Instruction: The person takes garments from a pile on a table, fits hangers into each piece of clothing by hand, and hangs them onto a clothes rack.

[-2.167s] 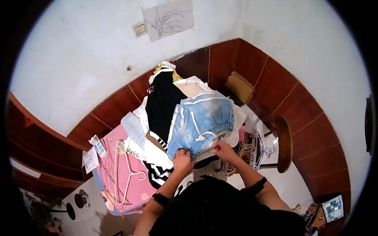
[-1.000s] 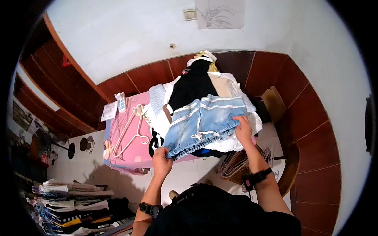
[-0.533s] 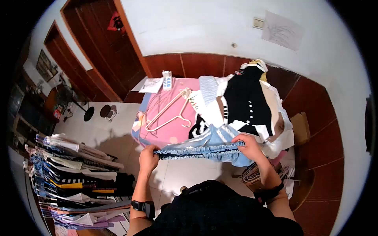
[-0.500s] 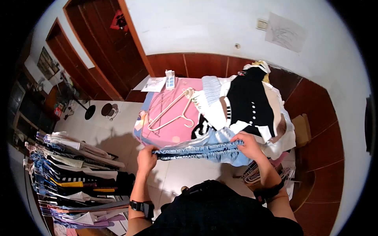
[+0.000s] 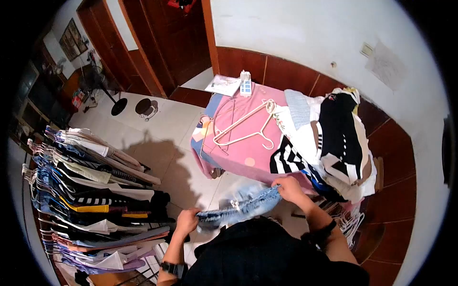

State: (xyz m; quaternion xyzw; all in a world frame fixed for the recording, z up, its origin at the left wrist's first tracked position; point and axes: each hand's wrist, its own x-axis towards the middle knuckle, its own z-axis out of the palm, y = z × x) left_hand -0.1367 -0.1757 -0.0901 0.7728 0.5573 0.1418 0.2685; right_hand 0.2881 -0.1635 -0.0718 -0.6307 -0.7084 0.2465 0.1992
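A light-blue denim garment [image 5: 248, 204] with a gathered elastic waistband is stretched in front of my body. My left hand [image 5: 187, 220] is closed around one end of the waistband, and my right hand [image 5: 289, 189] grips the other end. The lower part of the garment hangs folded and motion-blurred, so I cannot tell whether it is trousers or a skirt. Beyond my hands, white hangers [image 5: 248, 127] lie on a pink-covered table [image 5: 229, 164]. Closest to my right hand is a heap of clothes [image 5: 334, 138], with a black-and-white striped piece at its near edge.
A full clothes rack [image 5: 100, 205] stands to my left. At the table's back lie a paper sheet [image 5: 223, 86] and a white box [image 5: 245, 84]. More hangers [image 5: 353, 226] are at the lower right. A stool [image 5: 145, 108] and a standing fan [image 5: 117, 106] are on the floor.
The denim garment has come off the clothes heap and nearer my body, still held by both hands. The view has turned left, showing more of the rack.
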